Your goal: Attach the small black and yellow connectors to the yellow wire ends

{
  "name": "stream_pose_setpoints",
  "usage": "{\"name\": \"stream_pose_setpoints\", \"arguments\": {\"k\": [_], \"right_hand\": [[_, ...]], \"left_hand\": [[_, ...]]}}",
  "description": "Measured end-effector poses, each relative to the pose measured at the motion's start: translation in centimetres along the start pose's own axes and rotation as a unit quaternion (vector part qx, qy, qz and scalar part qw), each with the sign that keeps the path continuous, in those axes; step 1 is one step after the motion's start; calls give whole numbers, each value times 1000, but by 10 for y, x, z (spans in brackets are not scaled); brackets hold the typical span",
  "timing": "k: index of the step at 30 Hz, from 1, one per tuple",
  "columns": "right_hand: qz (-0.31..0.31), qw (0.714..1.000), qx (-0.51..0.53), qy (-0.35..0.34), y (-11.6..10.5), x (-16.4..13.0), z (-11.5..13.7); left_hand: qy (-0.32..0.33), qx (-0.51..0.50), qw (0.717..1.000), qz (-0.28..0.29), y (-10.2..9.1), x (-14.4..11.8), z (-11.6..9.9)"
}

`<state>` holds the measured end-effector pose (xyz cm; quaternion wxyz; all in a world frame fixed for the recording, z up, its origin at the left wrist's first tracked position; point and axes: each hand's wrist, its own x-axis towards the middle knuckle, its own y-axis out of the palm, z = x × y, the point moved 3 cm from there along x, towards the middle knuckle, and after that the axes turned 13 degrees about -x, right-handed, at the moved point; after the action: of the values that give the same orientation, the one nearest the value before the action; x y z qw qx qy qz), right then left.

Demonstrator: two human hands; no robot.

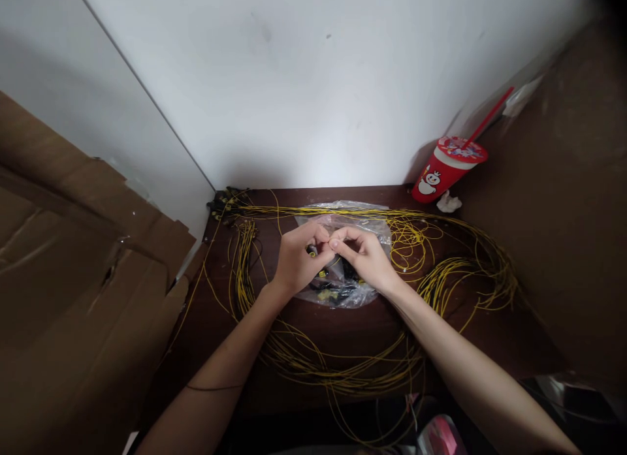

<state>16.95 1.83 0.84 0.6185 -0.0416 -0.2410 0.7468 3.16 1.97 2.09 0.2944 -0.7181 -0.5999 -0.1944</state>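
Note:
My left hand [296,259] and my right hand [365,256] meet fingertip to fingertip over a clear plastic bag [353,217] of small black and yellow parts. Between the fingers sits a small black connector [312,250] with a yellow bit, pinched by both hands; its exact shape is too small to tell. Thin yellow cables [343,370] lie in loose loops all around the hands on the dark wooden table [372,324]. A bundle of black cable ends [220,200] rests at the table's far left corner.
A red cup with a lid and red straw [448,168] stands at the far right by the white wall, a crumpled tissue [448,202] beside it. Brown cardboard [73,279] leans along the left side. A dark brown panel [563,213] closes off the right.

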Motion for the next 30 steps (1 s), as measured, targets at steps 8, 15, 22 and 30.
{"name": "stream_pose_setpoints", "arguments": {"k": [8, 15, 22, 30], "right_hand": [[32, 999, 6, -31, -4, 0, 9], [15, 998, 55, -2, -5, 2, 8], [-21, 995, 93, 22, -5, 3, 1], [-28, 994, 100, 23, -6, 3, -1]], "left_hand": [[-78, -144, 986, -32, 4, 0, 4], [-85, -133, 987, -31, 2, 0, 7], [-54, -67, 996, -5, 2, 2, -2], [-55, -53, 997, -32, -1, 1, 1]]}}
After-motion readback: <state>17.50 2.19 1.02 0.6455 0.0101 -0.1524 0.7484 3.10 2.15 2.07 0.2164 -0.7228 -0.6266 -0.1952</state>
